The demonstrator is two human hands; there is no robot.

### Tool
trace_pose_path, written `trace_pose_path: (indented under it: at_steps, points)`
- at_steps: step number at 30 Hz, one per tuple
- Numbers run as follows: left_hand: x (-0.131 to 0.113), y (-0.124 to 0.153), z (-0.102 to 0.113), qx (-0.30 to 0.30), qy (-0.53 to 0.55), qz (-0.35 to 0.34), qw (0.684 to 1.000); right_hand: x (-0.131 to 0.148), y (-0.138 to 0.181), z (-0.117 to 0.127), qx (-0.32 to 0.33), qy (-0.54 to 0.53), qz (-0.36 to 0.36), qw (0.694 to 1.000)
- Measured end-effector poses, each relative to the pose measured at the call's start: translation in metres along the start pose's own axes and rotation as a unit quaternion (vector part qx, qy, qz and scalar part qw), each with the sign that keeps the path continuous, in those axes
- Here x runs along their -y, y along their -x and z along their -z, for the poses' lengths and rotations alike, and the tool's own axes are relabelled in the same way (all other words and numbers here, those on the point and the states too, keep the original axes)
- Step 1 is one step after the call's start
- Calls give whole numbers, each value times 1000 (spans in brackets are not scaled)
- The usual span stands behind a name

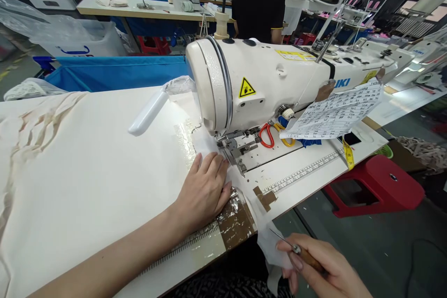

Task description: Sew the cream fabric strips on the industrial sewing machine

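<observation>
My left hand (206, 186) lies palm down on a strip of thin white fabric (204, 142). Its fingers are stretched out close to the presser foot (230, 149) of a white sewing machine (265, 88). Past the table's front edge, my right hand (324, 260) grips an awl (309, 258) by its wooden handle, the thin metal point aimed up and left. The fabric's loose end (270, 242) hangs over the edge beside the awl. Fingers of my right hand touch this end, but whether they pinch it I cannot tell.
Red-handled scissors (267, 136) and a yellow-handled pair (284, 135) lie behind the needle area. A printed sheet (335, 109) leans against the machine. Cream fabric (45, 116) lies at left. A red stool (380, 186) stands at right; a person in black (258, 4) is behind.
</observation>
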State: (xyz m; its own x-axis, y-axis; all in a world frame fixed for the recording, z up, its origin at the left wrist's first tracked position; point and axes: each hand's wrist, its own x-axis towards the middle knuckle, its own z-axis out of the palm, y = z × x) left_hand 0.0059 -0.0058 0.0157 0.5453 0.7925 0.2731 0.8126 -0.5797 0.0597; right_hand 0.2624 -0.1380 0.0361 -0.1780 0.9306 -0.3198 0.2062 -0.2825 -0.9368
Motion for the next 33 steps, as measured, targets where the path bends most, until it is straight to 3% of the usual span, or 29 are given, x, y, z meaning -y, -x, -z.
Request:
trace_pose_path:
  at_steps: [5, 10, 13, 16, 19, 26, 33]
  points:
    - [1, 0, -4, -9, -8, 1, 1000, 1, -12, -2, 56, 29, 32, 998]
    - [4, -5, -1, -8, -53, -6, 999, 8, -22, -14, 41, 6, 36, 998]
    - [5, -9, 3, 13, -77, 7, 997, 1, -25, -30, 31, -96, -18, 995]
    - [6, -9, 6, 18, -94, 11, 995, -11, -26, -49, 44, -246, -67, 966]
    - [7, -6, 5, 8, -93, 3, 996, -20, -25, -64, 41, -311, -91, 945]
    - [10, -3, 1, -8, -81, -14, 997, -25, -24, -63, -4, -192, -28, 981]
    - [17, -10, -4, -29, -84, -4, 996, -27, -29, -57, -14, -145, 7, 989]
